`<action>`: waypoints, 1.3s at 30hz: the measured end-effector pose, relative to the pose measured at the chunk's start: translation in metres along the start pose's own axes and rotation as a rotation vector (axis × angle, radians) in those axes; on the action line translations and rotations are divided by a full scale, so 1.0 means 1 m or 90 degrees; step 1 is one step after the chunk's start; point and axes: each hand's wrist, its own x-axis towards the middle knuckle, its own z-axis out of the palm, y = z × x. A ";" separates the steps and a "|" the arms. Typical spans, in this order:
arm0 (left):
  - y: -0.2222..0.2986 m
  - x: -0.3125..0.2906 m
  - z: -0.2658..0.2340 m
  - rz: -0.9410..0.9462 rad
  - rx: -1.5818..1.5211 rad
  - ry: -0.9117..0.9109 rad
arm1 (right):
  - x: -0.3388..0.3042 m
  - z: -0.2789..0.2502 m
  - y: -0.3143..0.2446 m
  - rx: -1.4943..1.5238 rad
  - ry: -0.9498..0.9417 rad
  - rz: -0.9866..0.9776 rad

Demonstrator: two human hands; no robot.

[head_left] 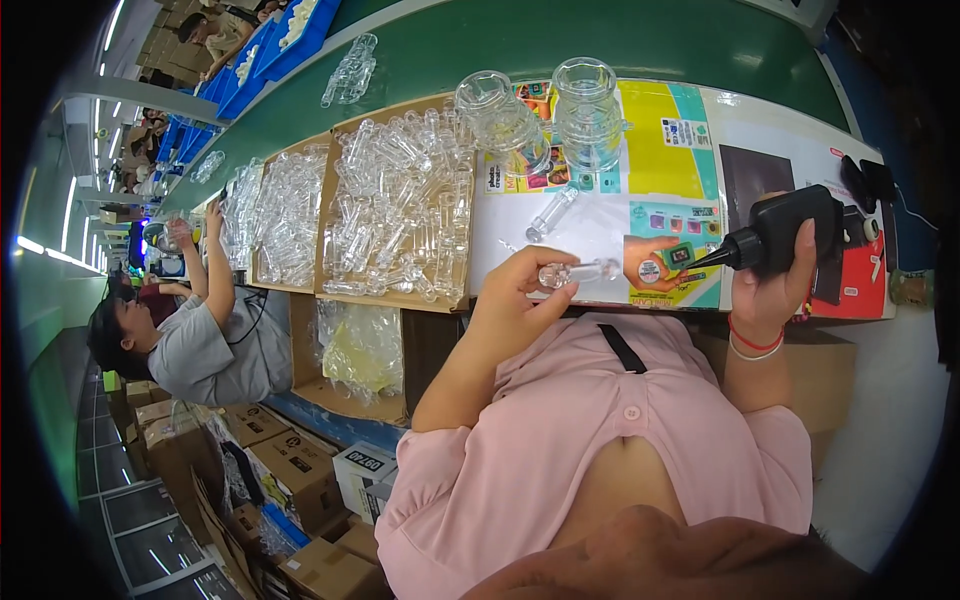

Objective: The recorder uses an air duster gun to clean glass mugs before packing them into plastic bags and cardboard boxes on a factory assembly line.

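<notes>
My left hand (515,305) is closed on a small clear tube-shaped piece (598,270), pinched between thumb and fingers near the front edge of the table. In my right hand (768,305) is a black squeeze bottle (795,230), tipped on its side. Its thin nozzle (712,259) points left toward the clear piece, with a gap between them. Another clear piece (552,212) lies just beyond my left hand. Farther back, two larger clear jar-like vessels (497,118) stand side by side on the printed sheets (655,140).
A shallow cardboard tray (465,285) full of clear pieces sits left of my left hand, with more beyond it. Clear parts (350,70) lie on the green table. Dark sunglasses (857,183) are at right. A co-worker (215,345) sits at left. An open box (350,350) holds plastic bags.
</notes>
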 end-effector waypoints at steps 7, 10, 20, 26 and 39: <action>-0.010 -0.016 -0.024 -0.092 -0.032 0.101 | 0.005 -0.006 0.012 -0.008 0.022 0.018; -0.017 -0.007 -0.062 0.005 0.000 0.329 | 0.010 -0.018 0.015 0.025 -0.021 0.018; -0.049 0.024 -0.134 0.036 0.552 0.326 | 0.019 -0.047 0.011 0.025 -0.108 0.047; -0.100 -0.007 -0.284 -0.157 0.859 0.707 | 0.019 -0.035 0.012 0.008 -0.067 0.044; -0.093 -0.033 -0.329 -0.246 0.862 0.600 | 0.010 -0.021 0.018 0.006 -0.096 0.065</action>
